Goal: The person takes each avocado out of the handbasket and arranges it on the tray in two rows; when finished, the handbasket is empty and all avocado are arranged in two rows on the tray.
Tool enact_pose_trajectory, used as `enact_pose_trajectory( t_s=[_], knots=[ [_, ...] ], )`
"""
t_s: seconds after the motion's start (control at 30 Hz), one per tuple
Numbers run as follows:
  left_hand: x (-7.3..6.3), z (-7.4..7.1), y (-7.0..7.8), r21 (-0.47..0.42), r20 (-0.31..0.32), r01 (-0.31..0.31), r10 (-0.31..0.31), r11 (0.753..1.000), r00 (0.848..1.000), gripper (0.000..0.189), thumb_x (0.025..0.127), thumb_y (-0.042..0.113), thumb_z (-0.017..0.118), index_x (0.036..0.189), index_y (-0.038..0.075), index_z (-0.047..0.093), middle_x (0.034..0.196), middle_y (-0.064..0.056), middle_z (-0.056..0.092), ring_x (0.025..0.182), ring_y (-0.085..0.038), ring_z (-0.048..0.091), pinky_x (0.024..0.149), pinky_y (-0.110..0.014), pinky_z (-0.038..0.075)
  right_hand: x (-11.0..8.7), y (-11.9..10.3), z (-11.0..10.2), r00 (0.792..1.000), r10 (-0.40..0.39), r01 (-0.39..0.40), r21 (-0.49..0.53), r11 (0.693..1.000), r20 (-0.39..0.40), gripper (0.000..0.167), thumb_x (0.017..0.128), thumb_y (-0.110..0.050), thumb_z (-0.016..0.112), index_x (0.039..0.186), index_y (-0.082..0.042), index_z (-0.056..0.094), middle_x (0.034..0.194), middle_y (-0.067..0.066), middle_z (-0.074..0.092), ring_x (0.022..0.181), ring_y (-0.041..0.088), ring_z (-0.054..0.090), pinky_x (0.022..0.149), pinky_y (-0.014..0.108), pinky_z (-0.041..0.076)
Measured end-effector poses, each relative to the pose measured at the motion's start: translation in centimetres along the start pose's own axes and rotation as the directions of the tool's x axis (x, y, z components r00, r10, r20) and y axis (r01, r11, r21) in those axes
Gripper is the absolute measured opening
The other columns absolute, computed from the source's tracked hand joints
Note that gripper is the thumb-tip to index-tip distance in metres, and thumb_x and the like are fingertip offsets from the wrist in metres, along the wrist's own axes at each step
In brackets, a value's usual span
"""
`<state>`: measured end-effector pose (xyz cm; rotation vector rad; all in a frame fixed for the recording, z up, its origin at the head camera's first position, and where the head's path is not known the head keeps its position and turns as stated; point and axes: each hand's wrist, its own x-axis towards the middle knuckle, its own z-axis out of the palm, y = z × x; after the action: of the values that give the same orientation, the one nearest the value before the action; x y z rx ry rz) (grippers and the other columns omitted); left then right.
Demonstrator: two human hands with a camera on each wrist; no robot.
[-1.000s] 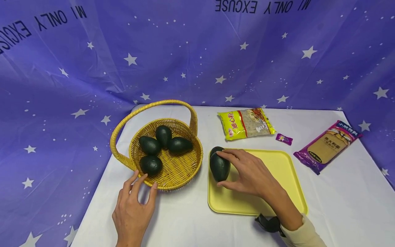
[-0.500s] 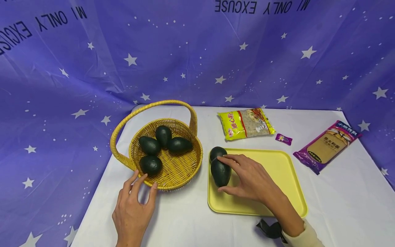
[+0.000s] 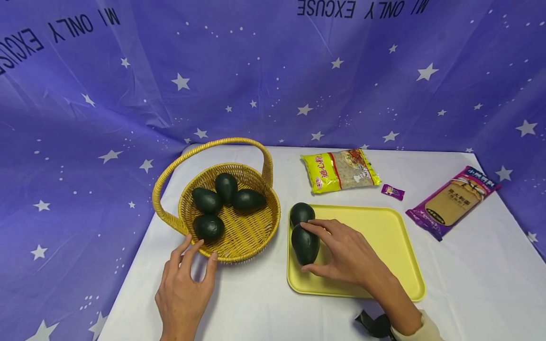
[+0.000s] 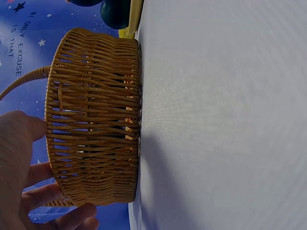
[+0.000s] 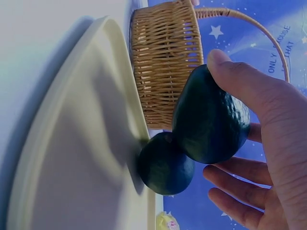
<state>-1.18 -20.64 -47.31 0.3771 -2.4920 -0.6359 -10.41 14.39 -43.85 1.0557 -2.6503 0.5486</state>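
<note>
My right hand pinches a dark green avocado between thumb and fingertips over the left side of a yellow tray. In the right wrist view, this avocado is held above the tray surface, against a second avocado that sits on the tray. Spread fingers of my left hand touch the near-left rim of a handled wicker basket. Several avocados lie in that basket, mostly toward its left and back. In the left wrist view, the thumb meets the basket's rim.
Behind the tray lies a yellow pasta bag, with a small purple packet beside it. A purple pasta pack is at the right. A black strap-like object is near the right wrist. A starry purple cloth hangs behind the white table.
My right hand has moved the held avocado slightly toward the near side, so more of the second avocado behind it shows. The left hand and the basket have stayed put.
</note>
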Motion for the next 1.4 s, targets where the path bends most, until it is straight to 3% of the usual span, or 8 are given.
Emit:
enact_pose_trajectory(
  t_s=[0.53,0.9,1.4],
  knots=[
    [0.0,0.0,0.0,0.000,-0.001,0.003,-0.003,1.000,1.000,0.046,0.091,0.041,0.086,0.130,0.018,0.077,0.150,-0.004,0.065,0.121,-0.037,0.067,0.073,-0.064,0.058,-1.3,-1.1,1.0,0.998,0.040,-0.041,0.020,0.999,0.058,0.096,0.071,-0.071,0.092,0.152,-0.028,0.061,0.141,0.000,0.067,0.123,0.020,0.068,0.095,0.044,0.061],
    [0.0,0.0,0.0,0.001,0.006,0.007,-0.007,1.000,1.000,0.047,0.091,0.040,0.086,0.130,0.017,0.077,0.151,-0.005,0.064,0.121,-0.038,0.067,0.075,-0.064,0.058,-1.9,-1.3,1.7,0.999,0.002,-0.003,0.037,0.999,0.044,0.097,0.068,-0.070,0.094,0.149,-0.026,0.063,0.139,-0.002,0.067,0.123,0.017,0.067,0.095,0.043,0.060],
    [0.0,0.1,0.0,-0.002,0.010,0.013,-0.013,1.000,1.000,0.046,0.091,0.041,0.086,0.130,0.017,0.077,0.151,-0.005,0.064,0.122,-0.037,0.067,0.076,-0.063,0.057,-2.7,-1.5,2.4,0.998,0.018,-0.021,0.042,0.999,0.062,0.094,0.069,-0.068,0.095,0.148,-0.027,0.063,0.141,-0.005,0.066,0.124,0.014,0.066,0.095,0.040,0.060]
  ],
)
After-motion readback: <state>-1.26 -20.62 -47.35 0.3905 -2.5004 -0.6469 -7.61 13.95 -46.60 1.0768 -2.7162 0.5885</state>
